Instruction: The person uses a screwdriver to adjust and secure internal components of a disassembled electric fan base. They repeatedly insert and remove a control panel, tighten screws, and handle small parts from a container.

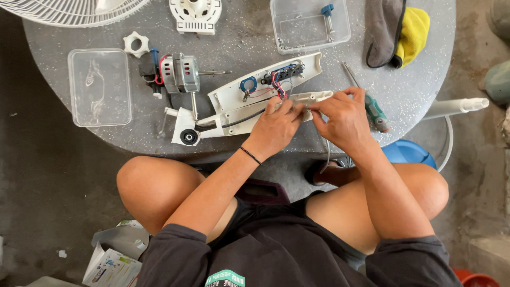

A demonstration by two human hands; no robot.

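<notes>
The white fan housing point(241, 114) lies open at the near edge of the grey table point(106, 138), its two shells splayed, with a switch block and coloured wires point(277, 85) showing in the upper shell. The left hand point(276, 126) presses down on the lower shell, fingers curled and pinching something small at its rim; the right hand point(342, 114) meets it there, fingertips closed on the same spot, though what they grip is too small to tell. The wires sit just beside the fingers, so I judge a tug could pull one loose, and the housing overhanging the edge could slip toward the knees. A screwdriver point(372, 106) lies under the right wrist and could roll off. Beyond stand the motor point(180, 74), two clear plastic boxes point(99, 87) point(309, 24), a white nut point(136, 43), a folded cloth point(396, 32) and the fan grille point(79, 10).
</notes>
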